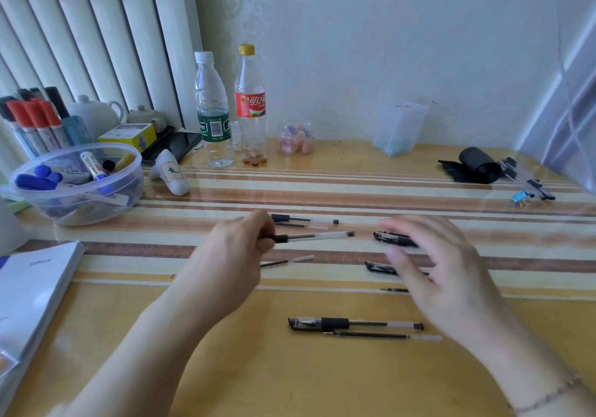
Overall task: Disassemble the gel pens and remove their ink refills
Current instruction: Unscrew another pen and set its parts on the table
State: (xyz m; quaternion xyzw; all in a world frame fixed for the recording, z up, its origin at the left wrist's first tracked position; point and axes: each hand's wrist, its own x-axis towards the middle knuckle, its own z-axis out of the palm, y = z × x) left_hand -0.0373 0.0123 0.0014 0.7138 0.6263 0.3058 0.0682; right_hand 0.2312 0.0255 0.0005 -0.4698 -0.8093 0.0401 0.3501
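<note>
Counted on the table (225, 336): two hands (235, 255), two bottles (213, 110), two teapots (93, 113), two loose caps (392, 238), one bowl (77, 210) of markers, three pen barrels (316, 236), several refills (383, 336).

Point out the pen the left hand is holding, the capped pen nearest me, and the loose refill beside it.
held pen (317, 236), head view, on its clear barrel.
capped pen (335, 323), head view, on its black grip.
loose refill (371, 335), head view, on its dark ink tube.

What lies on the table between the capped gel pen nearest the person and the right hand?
In the head view, one thin black pen tip piece lies there.
</note>
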